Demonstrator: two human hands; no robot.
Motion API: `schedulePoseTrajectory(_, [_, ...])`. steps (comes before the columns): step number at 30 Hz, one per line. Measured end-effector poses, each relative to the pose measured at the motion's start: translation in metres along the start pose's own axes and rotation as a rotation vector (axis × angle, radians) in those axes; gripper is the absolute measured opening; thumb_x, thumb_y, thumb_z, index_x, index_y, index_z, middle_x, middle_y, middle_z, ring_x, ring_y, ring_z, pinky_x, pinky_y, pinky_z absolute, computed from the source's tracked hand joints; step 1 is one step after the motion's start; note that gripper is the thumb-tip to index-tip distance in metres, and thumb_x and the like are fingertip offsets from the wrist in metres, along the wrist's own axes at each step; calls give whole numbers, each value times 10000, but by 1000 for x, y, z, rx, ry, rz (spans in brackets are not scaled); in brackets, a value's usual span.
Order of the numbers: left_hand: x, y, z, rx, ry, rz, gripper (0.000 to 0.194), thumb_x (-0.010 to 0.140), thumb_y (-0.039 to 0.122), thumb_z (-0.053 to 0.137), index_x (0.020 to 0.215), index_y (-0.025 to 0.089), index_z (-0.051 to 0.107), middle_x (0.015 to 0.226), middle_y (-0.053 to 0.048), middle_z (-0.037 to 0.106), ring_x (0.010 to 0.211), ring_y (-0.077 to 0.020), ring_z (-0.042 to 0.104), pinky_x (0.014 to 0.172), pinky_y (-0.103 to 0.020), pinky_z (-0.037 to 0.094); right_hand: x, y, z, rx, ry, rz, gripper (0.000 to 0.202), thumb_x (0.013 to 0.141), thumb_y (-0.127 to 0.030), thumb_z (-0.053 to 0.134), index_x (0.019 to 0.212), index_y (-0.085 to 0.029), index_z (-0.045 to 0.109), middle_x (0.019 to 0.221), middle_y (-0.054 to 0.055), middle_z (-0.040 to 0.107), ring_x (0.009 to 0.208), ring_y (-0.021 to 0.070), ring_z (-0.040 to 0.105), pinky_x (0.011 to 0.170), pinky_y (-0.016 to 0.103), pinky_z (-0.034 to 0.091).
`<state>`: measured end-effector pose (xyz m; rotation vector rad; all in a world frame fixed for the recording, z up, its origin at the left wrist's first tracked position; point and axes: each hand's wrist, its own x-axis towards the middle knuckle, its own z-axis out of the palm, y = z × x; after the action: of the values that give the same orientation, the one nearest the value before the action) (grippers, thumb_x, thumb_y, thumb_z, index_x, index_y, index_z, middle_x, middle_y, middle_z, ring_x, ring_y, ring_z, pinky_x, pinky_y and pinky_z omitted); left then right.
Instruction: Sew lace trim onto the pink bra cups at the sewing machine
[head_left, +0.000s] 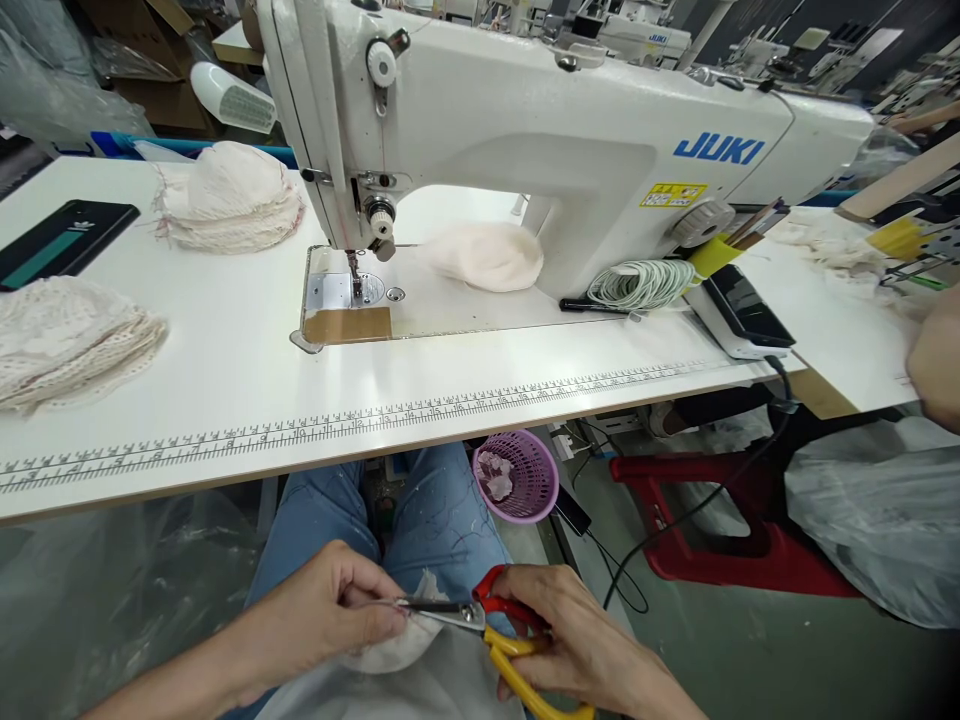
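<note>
Over my lap, my left hand [341,607] pinches a small piece of off-white fabric [394,650] between thumb and fingers. My right hand [574,635] grips scissors [474,615] with one red and one yellow handle. Their blades point left and lie against the cloth, right beside my left fingertips. Part of the fabric is hidden behind the left hand and the blades. A white JUKI sewing machine [510,110] stands on the table in front of me, with a folded cream cloth piece [487,257] under its arm.
Stacks of cut fabric [232,200] and lace-edged pieces [71,340] lie on the table [225,380], left of the machine. A cord coil [641,285] and a phone [746,305] sit at right. Below are a purple basket [536,480] and a red stool [720,540].
</note>
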<state>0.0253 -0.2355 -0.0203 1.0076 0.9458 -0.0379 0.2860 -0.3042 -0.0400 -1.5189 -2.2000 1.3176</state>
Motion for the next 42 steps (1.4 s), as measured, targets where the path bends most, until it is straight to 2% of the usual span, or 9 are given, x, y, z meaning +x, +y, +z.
schedulePoseTrajectory(8, [-2, 7, 2, -1, 3, 5, 293, 715, 389, 699, 731, 103, 755, 485, 73, 296, 495, -70, 180, 461, -237, 117, 0, 2, 2, -12, 12, -20, 439, 654, -528, 760, 857, -179, 589, 642, -68, 405, 526, 78, 290, 486, 216, 190])
schedulePoseTrajectory(18, [0, 10, 3, -6, 11, -17, 345, 686, 443, 713, 715, 102, 756, 489, 63, 343, 500, -72, 205, 468, -235, 123, 0, 4, 7, -36, 14, 27, 433, 635, -524, 777, 815, -178, 588, 612, -74, 380, 514, 77, 285, 481, 217, 188])
schedulePoseTrajectory(22, [0, 6, 2, -30, 45, -35, 402, 657, 508, 730, 753, 119, 760, 505, 42, 450, 515, -79, 272, 487, -214, 197, 2, 2, 8, 26, 39, 15, 473, 628, -526, 781, 904, -193, 590, 655, -61, 421, 547, 88, 333, 491, 199, 243])
schedulePoseTrajectory(26, [-1, 2, -2, -49, 38, -50, 496, 644, 570, 730, 874, 131, 755, 593, -11, 604, 553, -100, 385, 537, -213, 281, -2, 2, 1, 58, 173, 28, 375, 737, -515, 700, 729, -181, 531, 598, -65, 342, 535, 90, 296, 490, 203, 252])
schedulePoseTrajectory(29, [-3, 2, -5, -73, 34, -47, 512, 626, 572, 749, 902, 140, 754, 695, -42, 676, 604, -121, 467, 583, -219, 335, -8, -4, -25, -32, 297, -8, 290, 767, -426, 698, 789, -181, 545, 631, -49, 416, 551, 98, 358, 510, 207, 292])
schedulePoseTrajectory(32, [-6, 3, -7, -68, 30, -7, 501, 633, 575, 743, 872, 135, 762, 683, -41, 676, 600, -123, 474, 571, -220, 334, -8, -15, -70, -184, 347, -21, 230, 832, -324, 638, 994, -186, 552, 749, -11, 540, 588, 111, 450, 537, 210, 349])
schedulePoseTrajectory(34, [-9, 4, -8, -45, 46, 23, 491, 643, 583, 732, 845, 135, 765, 645, -29, 654, 587, -117, 455, 551, -216, 317, 0, -17, -102, -293, 393, -31, 246, 882, -349, 569, 1062, -184, 542, 795, 12, 569, 619, 125, 494, 567, 223, 383])
schedulePoseTrajectory(38, [-16, 0, -9, -39, 76, 41, 504, 620, 612, 731, 795, 140, 763, 634, -25, 640, 586, -119, 451, 543, -219, 318, 32, -1, -155, -614, 428, -67, 265, 906, -395, 511, 953, -145, 583, 772, 38, 572, 622, 144, 515, 581, 261, 396])
schedulePoseTrajectory(42, [-21, -7, -12, -89, 88, 60, 509, 614, 605, 741, 800, 131, 749, 625, -24, 635, 566, -111, 446, 532, -216, 302, 58, 18, -183, -706, 457, -81, 308, 939, -387, 463, 963, -120, 615, 845, 66, 579, 710, 142, 568, 653, 258, 426])
